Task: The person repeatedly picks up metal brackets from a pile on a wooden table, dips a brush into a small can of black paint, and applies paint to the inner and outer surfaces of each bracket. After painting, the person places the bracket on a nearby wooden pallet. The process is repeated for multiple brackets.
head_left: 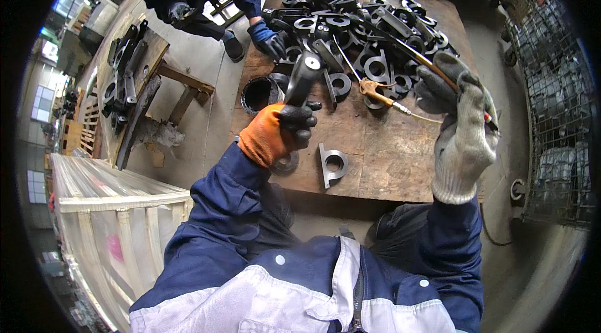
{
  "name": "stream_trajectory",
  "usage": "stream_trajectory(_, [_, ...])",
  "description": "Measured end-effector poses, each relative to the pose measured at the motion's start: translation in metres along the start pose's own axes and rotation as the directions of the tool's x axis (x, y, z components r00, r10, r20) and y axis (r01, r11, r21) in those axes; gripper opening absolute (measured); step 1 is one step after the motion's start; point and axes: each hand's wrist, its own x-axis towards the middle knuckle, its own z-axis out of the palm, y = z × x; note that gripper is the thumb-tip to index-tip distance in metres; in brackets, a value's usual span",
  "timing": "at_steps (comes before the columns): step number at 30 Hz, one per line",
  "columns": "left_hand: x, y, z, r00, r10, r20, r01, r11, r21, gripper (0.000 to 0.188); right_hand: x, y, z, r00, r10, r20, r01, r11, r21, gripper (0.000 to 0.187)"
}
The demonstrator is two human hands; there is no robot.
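My left hand [282, 129], in an orange glove with black fingers, is closed round a dark metal bracket [305, 76], raised above the near left of the table. My right hand [463, 120], in a grey-white knit glove, grips a long thin stick-like tool [437, 71] with a brown shaft; its tip points up-left over the heap and its exact kind is unclear. A gold air blow gun [375, 91] with a thin nozzle lies between my hands, its hose running toward my right hand. A single ring-shaped bracket [327, 173] lies near the front edge.
Black brackets are heaped [375, 67] across the far half of the wooden table [397, 151]. Opposite, a co-worker's blue-gloved hand [268, 40] reaches to the heap, beside a round black container [256, 95]. More parts lie on a left bench [147, 64]; wire cages [560, 114] stand right.
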Motion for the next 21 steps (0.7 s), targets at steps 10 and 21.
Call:
stream_trajectory(10, [-0.003, 0.005, 0.004, 0.968, -0.21, 0.135, 0.236, 0.947, -0.216, 0.044, 0.0, 0.007, -0.016, 1.0, -0.014, 0.007, 0.014, 0.998, -0.065, 0.025])
stream_trajectory(21, [0.075, -0.059, -0.061, 0.899, -0.1, -0.427, 0.382, 0.657, 0.65, 0.019, 0.017, 0.026, -0.035, 0.961, -0.269, -0.065, 0.188, 0.805, -0.563, 0.022])
